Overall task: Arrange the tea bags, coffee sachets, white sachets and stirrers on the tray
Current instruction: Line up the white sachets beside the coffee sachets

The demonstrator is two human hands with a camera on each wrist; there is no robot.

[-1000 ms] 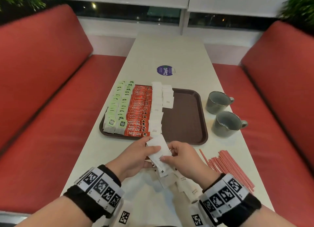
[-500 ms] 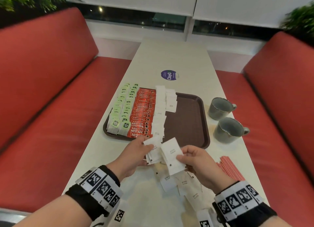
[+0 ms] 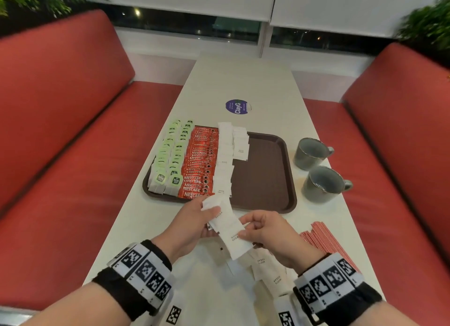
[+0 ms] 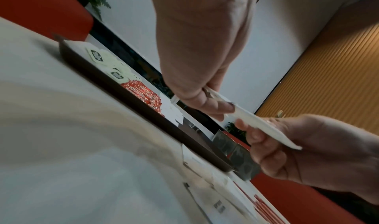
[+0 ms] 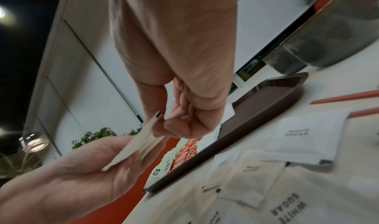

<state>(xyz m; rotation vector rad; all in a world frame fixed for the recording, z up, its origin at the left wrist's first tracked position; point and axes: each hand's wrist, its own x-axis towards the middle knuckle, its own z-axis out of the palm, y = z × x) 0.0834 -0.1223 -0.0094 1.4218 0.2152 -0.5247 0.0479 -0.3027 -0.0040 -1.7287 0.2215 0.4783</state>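
Observation:
A brown tray (image 3: 264, 177) holds rows of green tea bags (image 3: 170, 160), red coffee sachets (image 3: 199, 165) and white sachets (image 3: 225, 155) on its left half. Just before its near edge, my left hand (image 3: 207, 216) grips a small stack of white sachets (image 3: 226, 225). My right hand (image 3: 243, 228) pinches the nearest sachet of that stack at its right edge. The left wrist view shows the stack (image 4: 256, 123) edge-on between both hands, as does the right wrist view (image 5: 141, 140). More loose white sachets (image 3: 267, 269) lie under my right wrist. Red stirrers (image 3: 326, 243) lie at the near right.
Two grey mugs (image 3: 310, 152) (image 3: 323, 183) stand right of the tray. A purple round sticker (image 3: 237, 106) sits on the table beyond it. Red bench seats flank the table on both sides. The tray's right half is bare.
Half a second ago my right hand held one white sachet apart from the left hand's stack. That sachet now lies against the stack, with both hands close together.

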